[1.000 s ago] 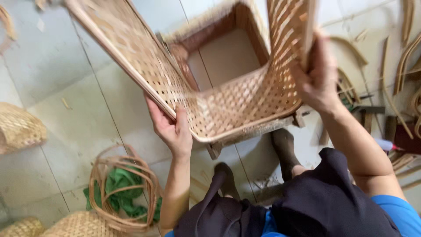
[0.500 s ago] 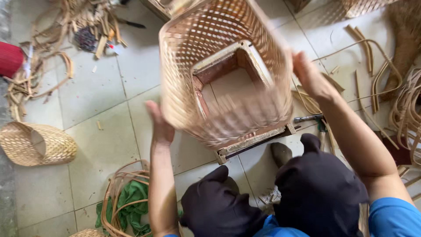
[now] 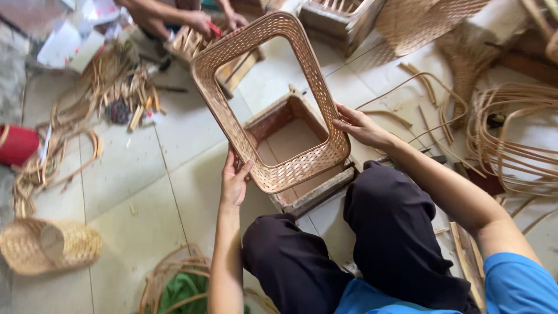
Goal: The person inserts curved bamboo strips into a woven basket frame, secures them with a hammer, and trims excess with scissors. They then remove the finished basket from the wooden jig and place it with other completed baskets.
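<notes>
I hold a woven rattan basket frame [image 3: 221,99], open at both ends, tilted up in front of me so the floor shows through it. My left hand [image 3: 234,181] grips its near left wall, thumb on the weave. My right hand [image 3: 359,127] holds its right wall, fingers spread along the side. Behind and below the frame sits a square wooden box mould [image 3: 293,139] on the tiled floor, between my knees in dark trousers.
Another person's hands [image 3: 218,23] work on a wooden frame at the top. Rattan strips and coils [image 3: 511,134] lie at the right, scraps [image 3: 116,93] at the left. A finished woven basket [image 3: 49,247] lies at lower left, a red object [image 3: 17,144] at the left edge.
The basket frame has been turned from covering the wooden box to standing tilted with its open end facing me. The camera view shifted, showing more floor and another person.
</notes>
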`<state>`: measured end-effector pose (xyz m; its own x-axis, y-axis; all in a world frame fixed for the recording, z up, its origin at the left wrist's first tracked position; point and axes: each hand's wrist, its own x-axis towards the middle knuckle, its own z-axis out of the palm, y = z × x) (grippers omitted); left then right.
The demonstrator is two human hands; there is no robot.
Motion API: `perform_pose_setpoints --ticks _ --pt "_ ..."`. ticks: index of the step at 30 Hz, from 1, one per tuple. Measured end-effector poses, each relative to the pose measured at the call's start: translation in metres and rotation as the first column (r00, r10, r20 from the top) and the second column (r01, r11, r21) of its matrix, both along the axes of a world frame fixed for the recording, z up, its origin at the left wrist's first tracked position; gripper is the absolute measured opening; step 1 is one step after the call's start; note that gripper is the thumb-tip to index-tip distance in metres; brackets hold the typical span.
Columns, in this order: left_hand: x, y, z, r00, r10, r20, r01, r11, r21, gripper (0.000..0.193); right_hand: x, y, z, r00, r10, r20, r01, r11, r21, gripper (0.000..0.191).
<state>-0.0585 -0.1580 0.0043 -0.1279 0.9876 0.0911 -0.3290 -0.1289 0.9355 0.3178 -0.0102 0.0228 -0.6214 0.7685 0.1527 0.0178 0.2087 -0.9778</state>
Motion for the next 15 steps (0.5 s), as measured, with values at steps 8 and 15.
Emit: perform_pose_setpoints --ticks 8,15 --pt "0.006 0.049 0.017 0.956 0.254 -0.148 -0.239 0.964 0.115 0.055 0.010 -0.008 0.022 0.990 -0.114 0.086 0.116 0.993 -0.019 0.063" --pt "0.004 0.056 0.028 0.726 0.496 -0.477 -0.431 0.868 0.247 0.054 0.001 -0.034 -0.013 0.997 -0.049 0.067 0.059 0.984 -0.170 0.066"
